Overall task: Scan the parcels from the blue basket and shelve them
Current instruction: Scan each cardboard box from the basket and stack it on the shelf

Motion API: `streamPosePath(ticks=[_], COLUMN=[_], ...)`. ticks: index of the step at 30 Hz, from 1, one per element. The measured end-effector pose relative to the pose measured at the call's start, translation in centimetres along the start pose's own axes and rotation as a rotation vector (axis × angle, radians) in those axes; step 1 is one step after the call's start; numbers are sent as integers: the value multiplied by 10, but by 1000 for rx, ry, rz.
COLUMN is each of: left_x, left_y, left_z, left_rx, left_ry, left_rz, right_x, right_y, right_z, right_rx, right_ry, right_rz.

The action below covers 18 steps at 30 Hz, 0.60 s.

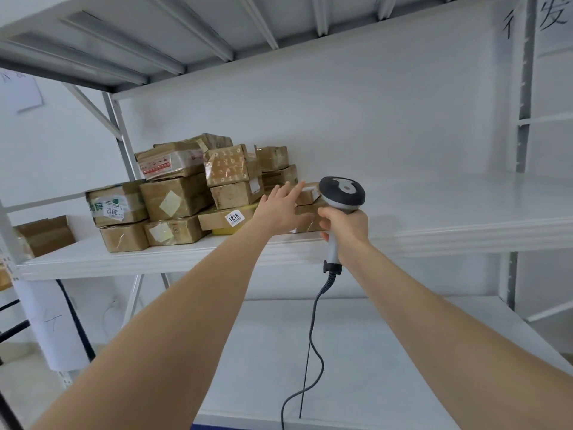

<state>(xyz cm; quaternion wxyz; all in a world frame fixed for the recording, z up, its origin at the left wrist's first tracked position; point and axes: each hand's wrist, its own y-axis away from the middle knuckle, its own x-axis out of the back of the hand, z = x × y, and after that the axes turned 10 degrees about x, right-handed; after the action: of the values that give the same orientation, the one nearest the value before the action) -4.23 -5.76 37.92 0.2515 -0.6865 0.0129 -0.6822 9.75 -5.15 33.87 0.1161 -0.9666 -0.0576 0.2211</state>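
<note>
Nearest the viewer, the right hand (345,229) clenches the handle of a grey-and-black handheld barcode scanner (341,190). Just left of that grip, the left hand (280,209) lies flat, fingers straight, against a small brown cardboard parcel (310,193) on the white metal shelf (434,218). Farther left sits a pile of taped brown cardboard boxes (176,197).

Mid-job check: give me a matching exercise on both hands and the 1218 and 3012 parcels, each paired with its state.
Things:
1. left hand
2. right hand
3. 1218 parcel
4. 3012 parcel

States:
A. label upside down
B. grips the scanner
C. fingers straight, at a small parcel
D. label upright

Pairs: 1-C, 2-B, 3-D, 4-A
</note>
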Motion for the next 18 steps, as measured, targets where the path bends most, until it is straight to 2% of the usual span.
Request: streamPosePath(ticks=[4,7,13,18], left_x=[-7,-11,-37,-80], left_y=[27,53,130,203], left_z=[-18,-43,-110,-181], left_rx=[-9,-13,101,219], left_ry=[42,53,21,10], left_rz=[124,121,17,-130], right_x=[-3,-13,-36,-62], right_y=[15,36,104,161], right_z=[3,10,48,113], right_rx=[-6,-53,-190,-315], right_ry=[32,68,122,126], right_rz=[-7,-45,-218,-303])
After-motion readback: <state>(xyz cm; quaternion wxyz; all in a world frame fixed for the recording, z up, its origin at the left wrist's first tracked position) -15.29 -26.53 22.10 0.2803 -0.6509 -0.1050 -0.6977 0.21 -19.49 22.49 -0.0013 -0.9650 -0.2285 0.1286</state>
